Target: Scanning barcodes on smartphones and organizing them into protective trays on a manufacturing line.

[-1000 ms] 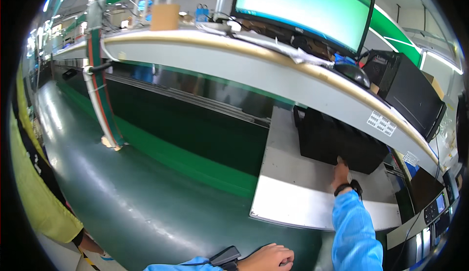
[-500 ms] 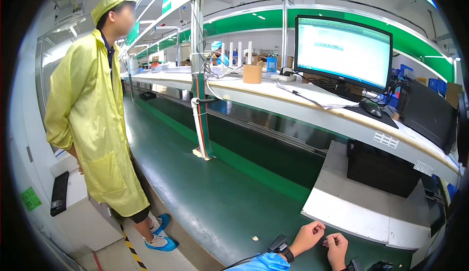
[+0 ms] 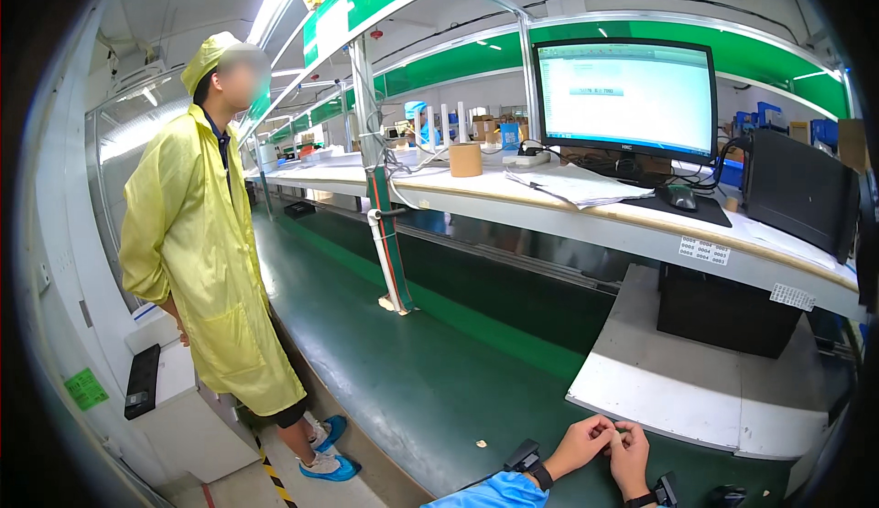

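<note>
Head view: right hand (image 3: 629,459) is off the black box (image 3: 725,314), which sits untouched on the white platform (image 3: 655,375) beneath the worktop (image 3: 568,215), and now meets left hand (image 3: 577,446), fingers (image 3: 602,424) curled, can't tell if grasping anything.

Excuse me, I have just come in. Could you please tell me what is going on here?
A person holds the left hand and right hand together at the fingertips, near the white platform. Whether something small is between the fingers cannot be told. A black box stands on the platform, under the shelf that carries a lit monitor; neither hand touches it. On the left, another person in a yellow coat stands.
</note>
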`<state>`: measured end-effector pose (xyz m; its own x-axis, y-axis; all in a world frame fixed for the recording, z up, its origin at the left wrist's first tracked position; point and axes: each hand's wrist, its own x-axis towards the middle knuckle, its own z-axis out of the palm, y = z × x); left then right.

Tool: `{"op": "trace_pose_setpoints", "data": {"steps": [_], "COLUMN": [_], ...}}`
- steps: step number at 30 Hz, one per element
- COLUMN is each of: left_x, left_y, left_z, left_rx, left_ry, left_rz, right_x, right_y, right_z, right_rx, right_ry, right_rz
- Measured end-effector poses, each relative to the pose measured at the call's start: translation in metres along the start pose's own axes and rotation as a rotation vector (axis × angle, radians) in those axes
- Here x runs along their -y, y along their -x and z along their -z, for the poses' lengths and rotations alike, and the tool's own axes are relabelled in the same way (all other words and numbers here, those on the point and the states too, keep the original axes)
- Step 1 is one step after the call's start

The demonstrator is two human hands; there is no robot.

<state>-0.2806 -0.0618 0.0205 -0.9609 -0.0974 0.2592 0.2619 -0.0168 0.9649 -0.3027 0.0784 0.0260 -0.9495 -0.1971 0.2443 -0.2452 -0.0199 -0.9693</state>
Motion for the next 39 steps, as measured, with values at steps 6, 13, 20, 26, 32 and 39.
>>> {"op": "trace_pose_setpoints", "data": {"steps": [6,13,20,26,32,39], "left_x": [-0.003,-0.016,-0.024,-0.022,-0.031,-0.034], "left_y": [0.003,0.011,0.011,0.011,0.005,0.003], "left_z": [0.000,0.005,0.004,0.010,0.028,0.032], "left_rx": [0.008,0.027,0.043,0.137,0.401,0.652], "left_ry": [0.167,0.477,0.469,0.588,0.544,0.480], "left_rz": [0.102,0.258,0.273,0.342,0.525,0.642], "right_x": [0.013,0.007,0.011,0.011,0.017,0.031], "right_y": [0.003,0.006,0.003,0.004,0.003,0.004], "right_z": [-0.001,0.007,0.005,0.010,0.025,0.040], "right_rx": [-0.011,0.049,0.064,0.110,0.363,0.581], "right_ry": [0.117,0.077,0.014,-0.017,-0.067,-0.078], "right_rz": [-0.010,-0.072,-0.081,-0.060,-0.139,-0.206]}}
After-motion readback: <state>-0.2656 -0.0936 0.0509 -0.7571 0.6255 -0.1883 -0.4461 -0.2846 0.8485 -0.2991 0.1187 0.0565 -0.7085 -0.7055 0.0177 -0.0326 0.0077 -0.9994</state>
